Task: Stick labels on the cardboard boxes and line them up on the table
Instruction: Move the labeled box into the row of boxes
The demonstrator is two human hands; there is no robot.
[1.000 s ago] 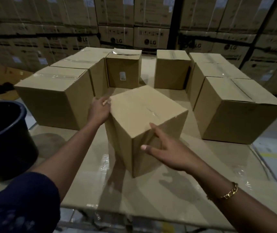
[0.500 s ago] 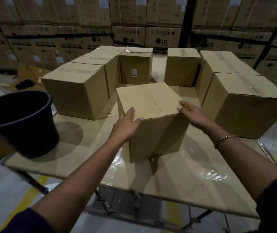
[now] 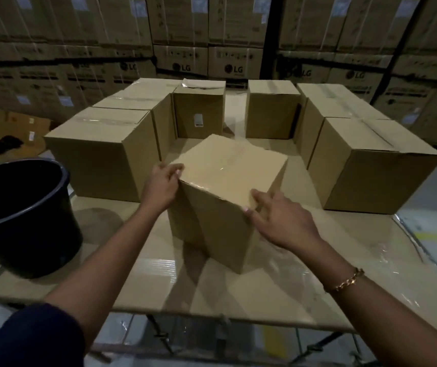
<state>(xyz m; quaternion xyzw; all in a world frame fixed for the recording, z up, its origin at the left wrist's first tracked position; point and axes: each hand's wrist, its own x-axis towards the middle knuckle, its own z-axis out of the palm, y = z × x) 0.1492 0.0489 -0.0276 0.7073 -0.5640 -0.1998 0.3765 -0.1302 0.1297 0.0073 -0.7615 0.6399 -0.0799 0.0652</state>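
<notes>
Head view | box [image 3: 228, 186] mid-worktop [image 3: 291, 292], turned cornerwise | left hand [image 3: 160, 188] grips its left top corner | right hand [image 3: 281, 221] grips its near-right top edge | bucket [image 3: 21, 218] at left

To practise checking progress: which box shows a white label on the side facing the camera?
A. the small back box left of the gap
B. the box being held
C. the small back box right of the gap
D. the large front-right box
A: a white label sits on the near face of the small back box left of the gap.
</notes>
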